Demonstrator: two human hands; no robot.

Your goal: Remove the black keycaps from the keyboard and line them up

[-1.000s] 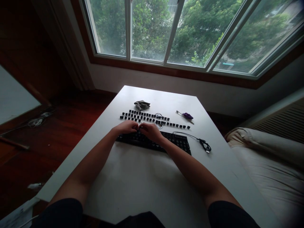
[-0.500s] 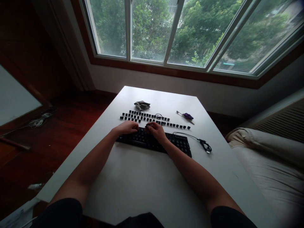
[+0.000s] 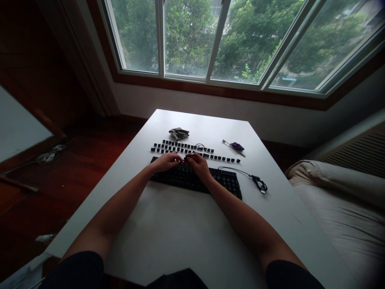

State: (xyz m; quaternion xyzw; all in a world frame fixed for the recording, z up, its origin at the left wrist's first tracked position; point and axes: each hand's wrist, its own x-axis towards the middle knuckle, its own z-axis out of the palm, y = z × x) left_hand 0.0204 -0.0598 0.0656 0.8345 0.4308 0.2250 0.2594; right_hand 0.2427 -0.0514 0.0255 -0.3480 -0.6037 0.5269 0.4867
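A black keyboard (image 3: 224, 182) lies across the middle of the white table (image 3: 180, 233). My left hand (image 3: 166, 161) rests on its upper left part with the fingers curled. My right hand (image 3: 197, 163) is beside it over the top row, fingers pinched together on something small and dark that I cannot make out. The two hands almost touch. Just beyond them lie rows of loose black keycaps (image 3: 180, 148).
The keyboard's black cable (image 3: 255, 180) curls off to the right. A crumpled grey cloth (image 3: 178, 133) and a purple brush (image 3: 237, 146) lie at the far side. A wire tool (image 3: 199, 146) sits among the keycaps. A pale cushion (image 3: 339, 208) is at the right.
My right hand moved right along the top row, away from the left one. My left hand then followed it, so the two are close together again.
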